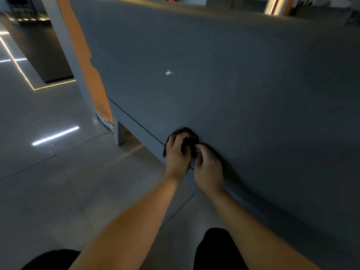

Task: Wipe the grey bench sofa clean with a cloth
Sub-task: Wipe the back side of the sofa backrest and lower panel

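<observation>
Grey bench sofa (224, 84), dark bunched cloth (192, 135).

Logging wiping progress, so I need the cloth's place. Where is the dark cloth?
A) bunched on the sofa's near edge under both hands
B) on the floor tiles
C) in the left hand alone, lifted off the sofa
A: the dark cloth lies bunched on the grey bench sofa near its edge, left hand and right hand both gripping it.

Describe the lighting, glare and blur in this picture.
Head view: dim overall; strip-light reflections glare on the glossy grey floor tiles; wide-angle distortion bows the grey bench sofa; the dark crumpled cloth, gripped by the left hand and right hand, is soft and murky.
</observation>
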A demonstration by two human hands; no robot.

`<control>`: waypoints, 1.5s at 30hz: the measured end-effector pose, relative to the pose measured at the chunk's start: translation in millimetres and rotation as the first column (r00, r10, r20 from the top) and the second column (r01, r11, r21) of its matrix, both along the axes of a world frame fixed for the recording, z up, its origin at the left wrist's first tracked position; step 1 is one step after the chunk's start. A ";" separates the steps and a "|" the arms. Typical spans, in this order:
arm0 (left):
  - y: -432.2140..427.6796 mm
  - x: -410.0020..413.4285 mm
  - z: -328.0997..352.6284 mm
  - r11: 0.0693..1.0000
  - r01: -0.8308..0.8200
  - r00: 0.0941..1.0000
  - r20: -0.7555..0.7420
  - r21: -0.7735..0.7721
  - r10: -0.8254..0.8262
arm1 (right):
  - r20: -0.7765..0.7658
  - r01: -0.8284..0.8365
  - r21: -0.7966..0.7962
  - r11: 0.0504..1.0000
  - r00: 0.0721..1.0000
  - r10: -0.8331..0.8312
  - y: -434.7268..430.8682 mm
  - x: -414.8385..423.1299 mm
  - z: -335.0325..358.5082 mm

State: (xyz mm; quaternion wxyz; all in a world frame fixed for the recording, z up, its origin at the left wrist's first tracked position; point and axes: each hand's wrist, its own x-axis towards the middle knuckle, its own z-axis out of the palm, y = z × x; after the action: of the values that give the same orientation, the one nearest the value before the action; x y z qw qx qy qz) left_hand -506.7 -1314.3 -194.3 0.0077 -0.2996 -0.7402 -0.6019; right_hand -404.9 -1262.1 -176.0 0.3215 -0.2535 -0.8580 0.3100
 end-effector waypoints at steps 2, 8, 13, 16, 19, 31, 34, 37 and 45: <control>-0.3 0.3 -15.4 0.997 -0.040 0.999 -0.035 -0.065 0.038 | 0.016 0.000 0.056 0.998 1.000 -0.001 -1.1 -2.1 -3.8; -3.4 8.8 -33.5 0.995 -0.103 0.977 0.189 0.010 0.099 | 0.092 0.008 0.112 0.994 0.996 -0.018 -4.7 -5.9 -10.7; -2.5 -1.1 -15.9 0.983 -0.174 0.896 0.422 0.049 0.138 | 0.130 -0.036 0.084 0.996 0.991 0.025 -16.0 -7.5 -11.9; -1.5 -21.9 -10.8 0.972 -0.222 0.808 0.572 0.075 0.141 | 0.131 -0.084 0.081 0.993 0.989 0.073 -21.0 -15.5 -6.6; -6.2 -38.9 8.7 0.967 -0.228 0.823 0.553 0.117 0.127 | 0.098 -0.112 0.104 0.988 0.990 0.102 -24.3 -33.0 6.5; -15.2 -90.0 -1.3 0.988 -0.153 0.969 0.199 0.022 0.146 | 0.302 -0.231 0.145 0.962 0.936 0.179 -4.8 -104.6 17.1; -21.3 -86.1 -19.7 0.989 -0.144 0.978 0.149 -0.042 0.149 | 0.329 -0.256 0.177 0.950 0.925 0.188 -2.2 -102.9 9.5; -20.0 -90.4 -14.9 0.987 -0.158 0.972 0.176 -0.018 0.159 | 0.305 -0.280 0.193 0.941 0.928 0.213 -0.5 -100.8 2.9; -12.0 -113.9 13.0 0.979 -0.199 0.950 0.252 0.038 0.183 | 0.211 -0.282 0.269 0.921 0.950 0.229 5.6 -99.9 -11.0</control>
State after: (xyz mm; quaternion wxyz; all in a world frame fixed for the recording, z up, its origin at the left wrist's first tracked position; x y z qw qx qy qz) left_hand -620.5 -1326.3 -181.3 -0.0172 -0.1489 -0.7416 -0.6539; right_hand -504.8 -1256.6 -187.1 0.2357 -0.1142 -0.9454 0.1940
